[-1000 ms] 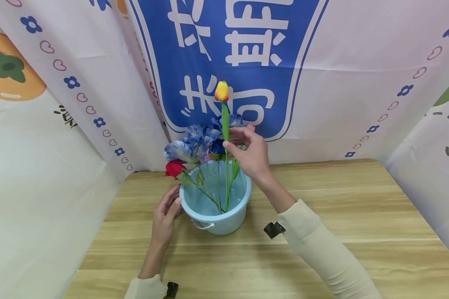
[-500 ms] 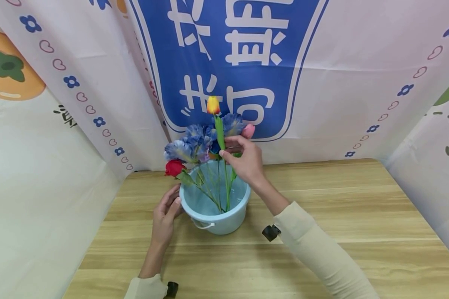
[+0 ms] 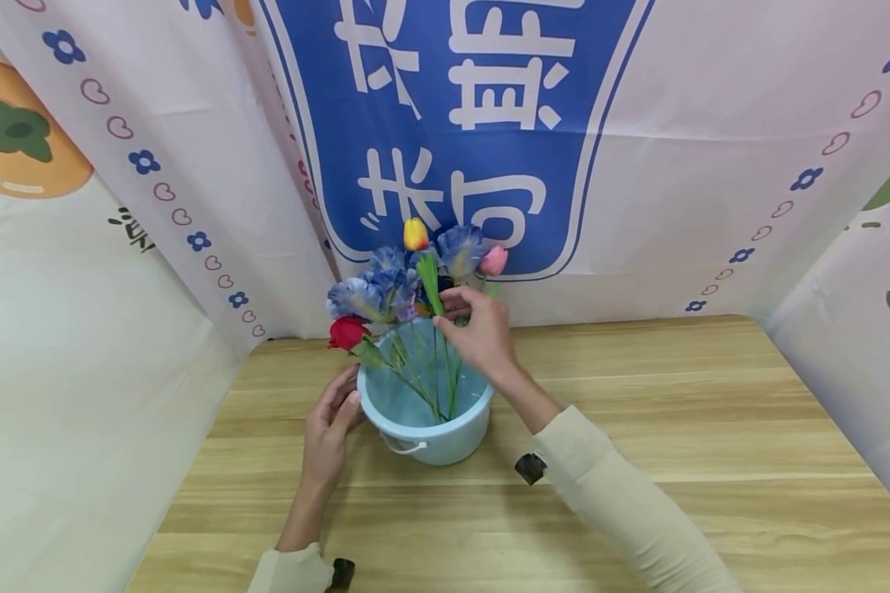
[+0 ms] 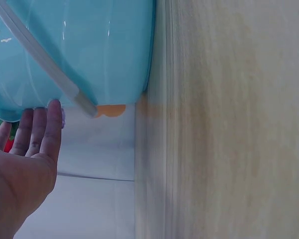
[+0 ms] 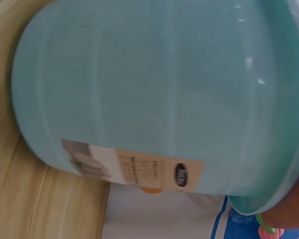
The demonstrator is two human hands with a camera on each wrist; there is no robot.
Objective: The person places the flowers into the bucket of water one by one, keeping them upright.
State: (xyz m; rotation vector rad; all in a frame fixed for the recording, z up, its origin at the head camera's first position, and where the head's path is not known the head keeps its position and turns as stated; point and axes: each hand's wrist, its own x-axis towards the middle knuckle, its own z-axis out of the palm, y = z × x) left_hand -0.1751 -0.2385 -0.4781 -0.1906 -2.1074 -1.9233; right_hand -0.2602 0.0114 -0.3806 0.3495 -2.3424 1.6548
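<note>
A light blue bucket (image 3: 451,446) stands upright on the wooden table, with artificial flowers leaning in it. My right hand (image 3: 484,333) is over its mouth and pinches the green stem of a yellow and red tulip (image 3: 415,235), whose lower end is down inside the bucket. The straight fingers of my left hand (image 4: 27,164) touch the bucket's outer wall just below the rim. A red rose (image 3: 348,333) leans out over the left side. Blue ruffled flowers (image 3: 359,298) spread along the back, and a pink tulip (image 3: 494,261) leans out behind my right hand.
The wooden table (image 3: 638,428) extends on both sides of the bucket. Right behind it hangs a printed cloth (image 3: 638,206), close to the flower heads. A white handle (image 4: 45,62) hangs down the bucket's side, and a paper label (image 5: 134,167) is stuck to its wall.
The right hand has moved down and slightly left with the tulip, so its bloom sits lower and the pink tulip shows fully. My left hand and the bucket have stayed in place.
</note>
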